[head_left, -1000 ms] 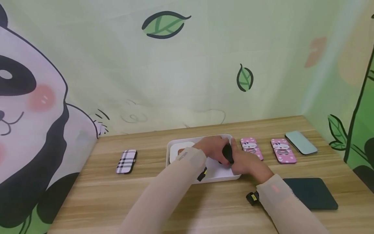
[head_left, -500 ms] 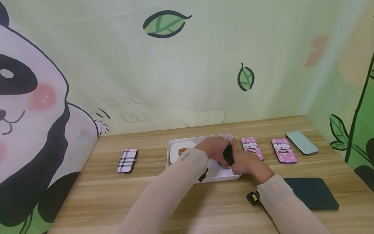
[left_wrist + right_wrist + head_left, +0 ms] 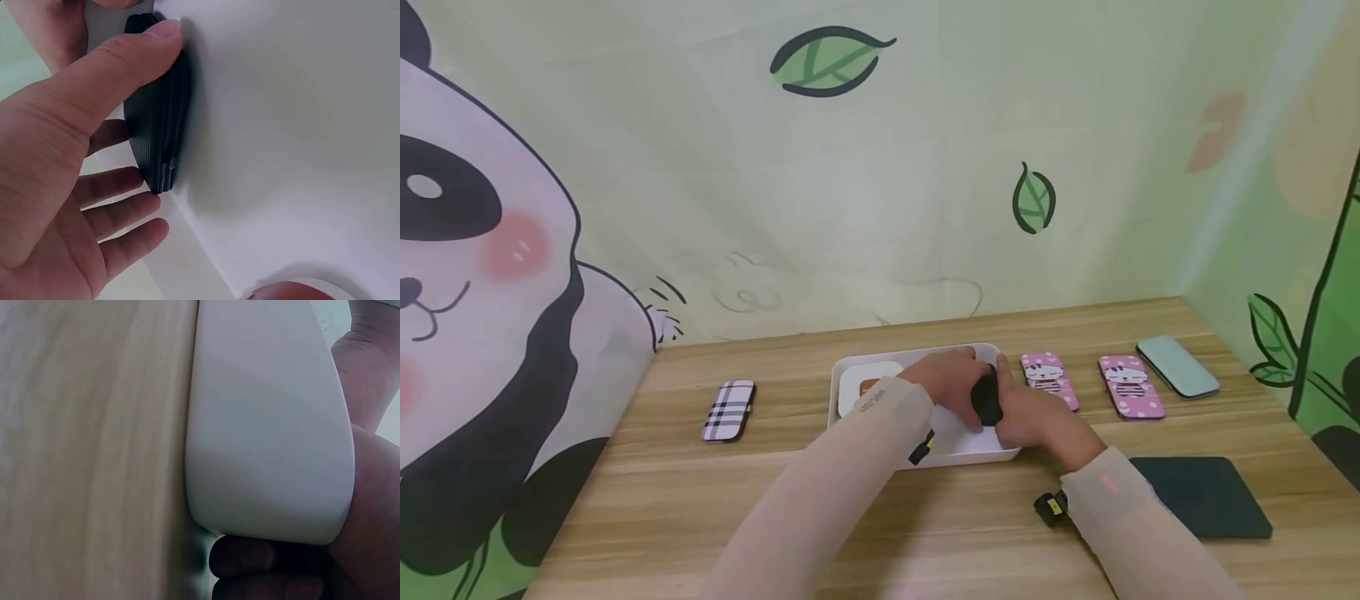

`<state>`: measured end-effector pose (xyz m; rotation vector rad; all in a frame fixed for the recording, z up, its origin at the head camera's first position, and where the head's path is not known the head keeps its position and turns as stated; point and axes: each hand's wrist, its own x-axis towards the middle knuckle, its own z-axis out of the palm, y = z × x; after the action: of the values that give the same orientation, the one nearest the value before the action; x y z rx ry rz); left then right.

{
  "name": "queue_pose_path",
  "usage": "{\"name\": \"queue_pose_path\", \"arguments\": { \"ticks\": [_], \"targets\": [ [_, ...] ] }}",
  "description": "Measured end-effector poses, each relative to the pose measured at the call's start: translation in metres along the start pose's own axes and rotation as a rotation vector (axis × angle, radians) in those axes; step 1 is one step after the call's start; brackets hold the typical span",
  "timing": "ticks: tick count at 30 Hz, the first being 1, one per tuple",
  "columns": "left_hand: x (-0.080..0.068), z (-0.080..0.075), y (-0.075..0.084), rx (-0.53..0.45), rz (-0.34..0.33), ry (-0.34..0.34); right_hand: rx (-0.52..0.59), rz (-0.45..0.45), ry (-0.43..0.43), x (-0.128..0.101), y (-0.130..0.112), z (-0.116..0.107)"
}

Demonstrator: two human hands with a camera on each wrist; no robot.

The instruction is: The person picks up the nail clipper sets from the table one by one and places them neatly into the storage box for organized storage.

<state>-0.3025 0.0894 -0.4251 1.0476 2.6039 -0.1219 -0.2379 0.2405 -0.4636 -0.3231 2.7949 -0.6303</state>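
Little has shifted since a second ago — both hands remain at the right end of the white tray (image 3: pixel 850 371), the black case (image 3: pixel 987 400) tipped slightly more upright. The wooden table (image 3: pixel 775 500) bears the tray, a dark pad (image 3: pixel 1206 496), a mint case (image 3: pixel 1177 366), two pink cases (image 3: pixel 1049 380) and a plaid case (image 3: pixel 728 410). The left hand (image 3: pixel 951 385) pinches the black case — thumb on its edge, standing in the tray. The right hand (image 3: pixel 1037 419) curls round the tray's corner.
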Motion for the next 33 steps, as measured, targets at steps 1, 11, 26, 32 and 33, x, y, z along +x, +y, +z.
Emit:
{"name": "queue_pose_path", "arguments": {
  "ticks": [1,11,26,32,33],
  "targets": [
    [0.000,0.000,0.000,0.003,0.002,0.005,0.000,0.004,-0.001,0.000,0.000,0.000],
    [-0.004,-0.002,0.001,0.017,-0.013,0.035,0.003,0.031,-0.013,0.000,-0.001,-0.002],
    [-0.008,0.000,-0.001,0.020,-0.039,0.022,-0.004,0.062,-0.027,0.000,-0.006,-0.001],
    [-0.012,-0.004,-0.012,-0.018,-0.038,0.066,-0.004,0.074,-0.034,0.001,-0.005,0.000],
    [-0.014,-0.005,-0.014,-0.018,-0.035,0.073,0.001,0.076,-0.039,0.001,-0.005,0.000]
  ]
}}
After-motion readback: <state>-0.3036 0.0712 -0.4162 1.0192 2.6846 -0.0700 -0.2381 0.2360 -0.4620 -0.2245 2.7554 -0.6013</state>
